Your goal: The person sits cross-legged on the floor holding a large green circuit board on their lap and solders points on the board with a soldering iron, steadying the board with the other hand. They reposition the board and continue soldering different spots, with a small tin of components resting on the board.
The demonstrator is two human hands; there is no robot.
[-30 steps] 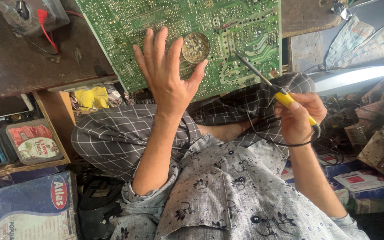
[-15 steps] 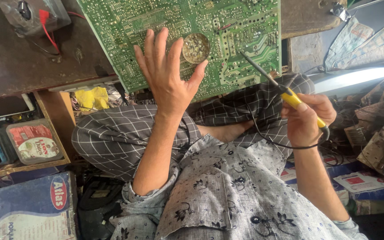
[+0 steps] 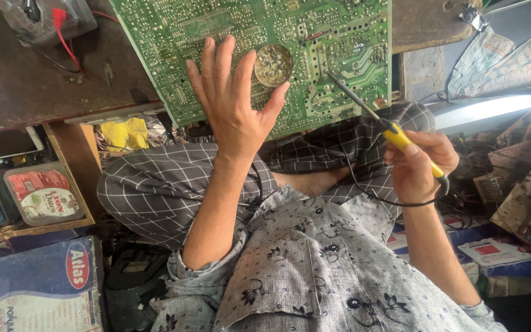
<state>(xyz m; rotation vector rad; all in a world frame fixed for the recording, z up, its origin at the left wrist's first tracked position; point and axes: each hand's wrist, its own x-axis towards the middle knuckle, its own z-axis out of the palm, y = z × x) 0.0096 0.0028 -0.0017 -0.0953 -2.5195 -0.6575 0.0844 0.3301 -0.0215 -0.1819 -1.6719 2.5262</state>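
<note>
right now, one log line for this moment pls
left hand: flat on green circuit board, beside round tin | right hand: grips yellow soldering iron, tip over board

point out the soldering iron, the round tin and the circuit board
soldering iron (image 3: 404,140), head view, on its yellow handle
round tin (image 3: 273,64), head view, on its middle
circuit board (image 3: 339,31), head view, on bare green surface

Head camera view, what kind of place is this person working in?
Probably a small electronics repair shop: a green circuit board under the left hand, a yellow-handled soldering iron in the right hand, boxes and clutter around.
</note>
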